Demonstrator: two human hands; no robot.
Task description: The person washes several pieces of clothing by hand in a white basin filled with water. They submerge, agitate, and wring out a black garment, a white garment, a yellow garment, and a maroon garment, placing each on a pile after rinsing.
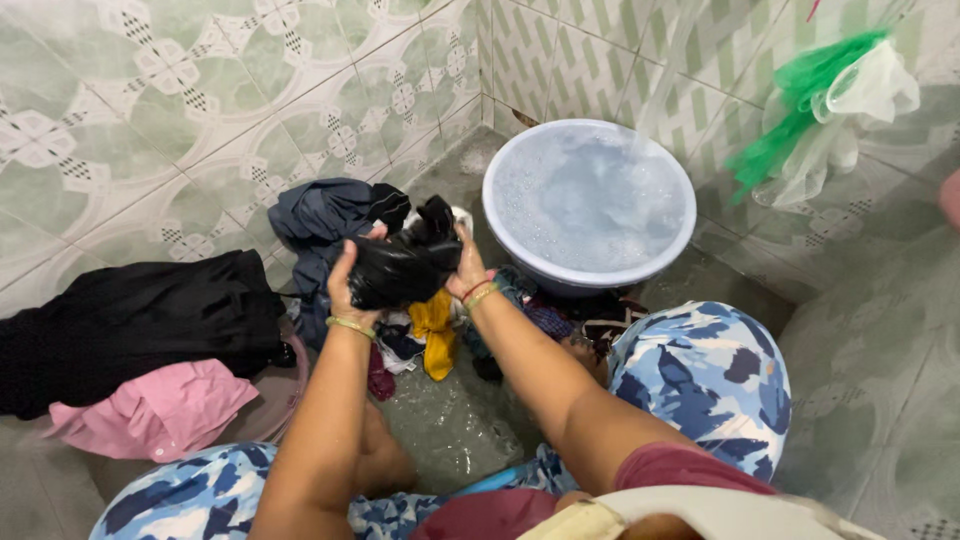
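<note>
Both my hands grip a wet black garment [402, 265] held up over a heap of clothes on the wet floor. My left hand [347, 275] clutches its left end, a green bangle on that wrist. My right hand [466, 268] holds its right end, with bangles on the wrist too. Under the garment lie a yellow cloth [434, 333], dark blue clothes [325, 215] and other coloured pieces. My knees in blue camouflage trousers [705, 370] frame the heap.
A white basin [520, 245] of soapy water stands just beyond the heap near the tiled wall. At the left a black garment [130, 320] and a pink cloth [155, 410] hang over a tub. Green and white plastic bags [820, 110] hang at the right wall.
</note>
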